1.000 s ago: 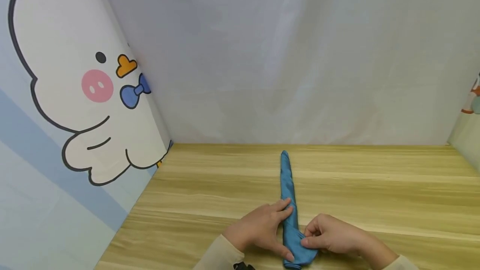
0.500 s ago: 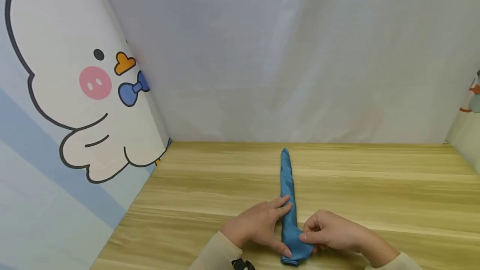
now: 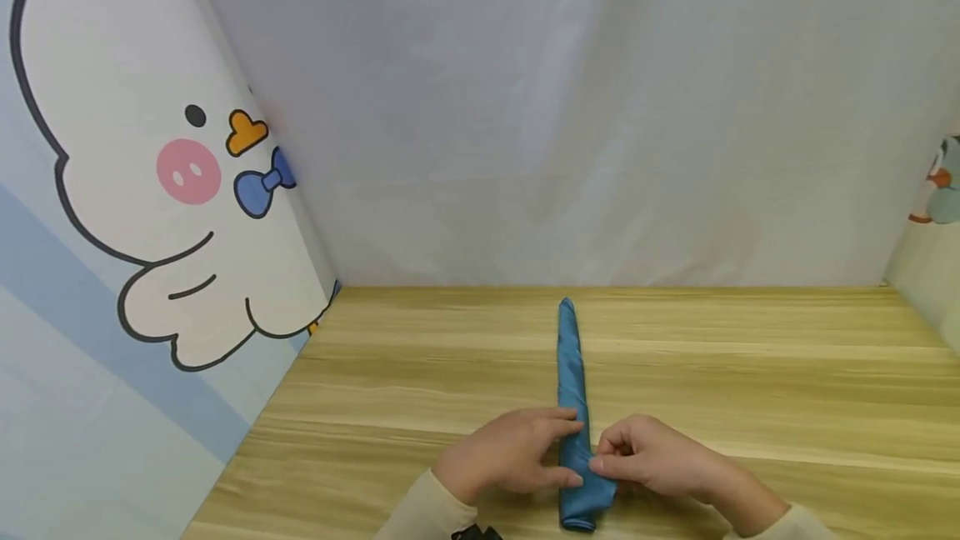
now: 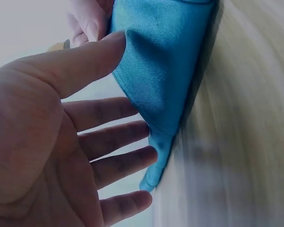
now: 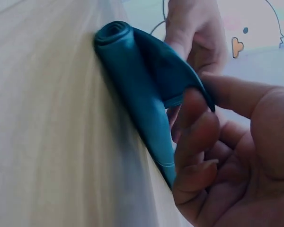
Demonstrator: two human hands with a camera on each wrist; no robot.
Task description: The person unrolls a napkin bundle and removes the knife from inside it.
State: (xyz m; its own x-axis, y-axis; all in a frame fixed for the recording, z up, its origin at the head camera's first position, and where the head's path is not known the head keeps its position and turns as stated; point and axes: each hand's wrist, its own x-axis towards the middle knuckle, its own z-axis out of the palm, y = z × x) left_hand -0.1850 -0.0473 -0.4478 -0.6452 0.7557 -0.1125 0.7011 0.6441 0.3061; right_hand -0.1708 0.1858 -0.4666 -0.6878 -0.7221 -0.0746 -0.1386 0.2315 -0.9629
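A teal satiny cloth (image 3: 573, 382), rolled into a long narrow tube, lies on the table and points away from me. Its near end shows a spiral of layers in the right wrist view, where a loose flap (image 5: 168, 66) stands out from the roll (image 5: 132, 90). My right hand (image 3: 660, 461) pinches the edge of this flap between thumb and curled fingers. From the other side my left hand (image 3: 517, 452) rests its fingertips on the roll. In the left wrist view, the left hand's fingers (image 4: 118, 165) are spread and nearly straight, with the thumb touching the cloth (image 4: 161, 61).
The wood-grain table (image 3: 750, 373) reaches back to a pale grey curtain (image 3: 600, 107). At the left hangs a printed sheet with a white cartoon bird (image 3: 135, 148). Another printed figure (image 3: 945, 182) shows at the right edge.
The pinched flap at the roll's near end has been drawn inward over the roll and looks smaller. My right hand has shifted slightly left with it, and the left thumb has moved up the roll.
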